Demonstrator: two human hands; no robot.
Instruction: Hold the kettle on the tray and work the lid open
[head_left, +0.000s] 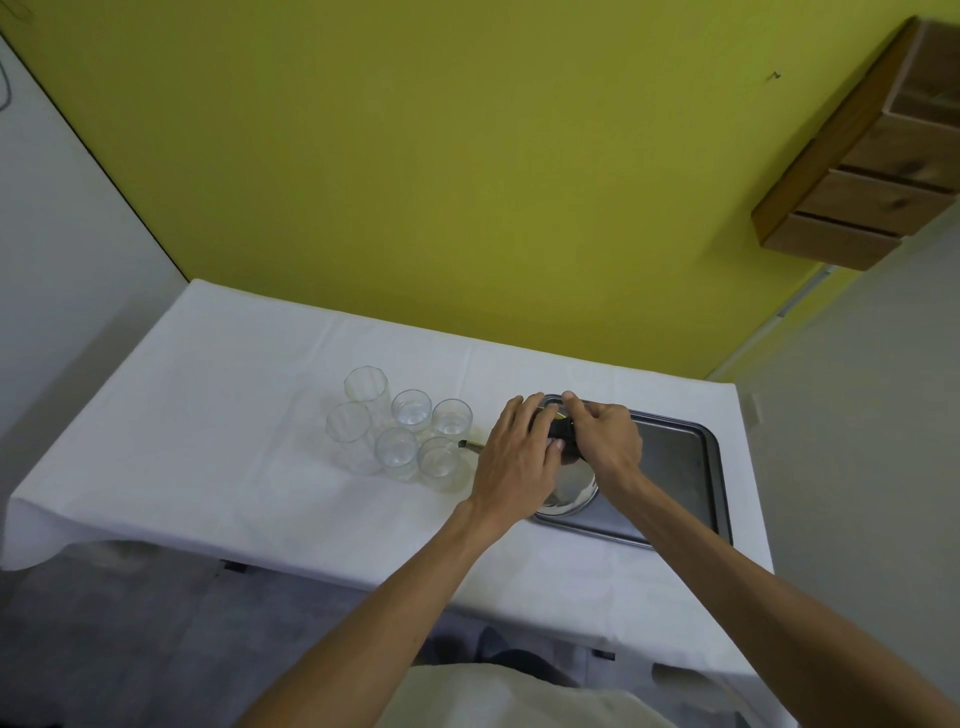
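Note:
A round shiny steel vessel (569, 493) stands at the left end of a dark metal tray (675, 467). A thin spout (470, 444) sticks out from it to the left, toward several clear glasses (410, 431). A black part (561, 428) sits on top of the vessel, with a bit of yellow just behind it. My left hand (514, 457) lies curved over the vessel's left side, its thumb against the black part. My right hand (605, 436) comes from the right and curls its fingers round the black part. Most of the vessel is hidden under both hands.
A white cloth covers the table (234, 441), which stands against a yellow-green wall. The glasses stand close together, two taller ones at the back left. A wooden shelf unit (872, 171) hangs high on the right. The right part of the tray is bare.

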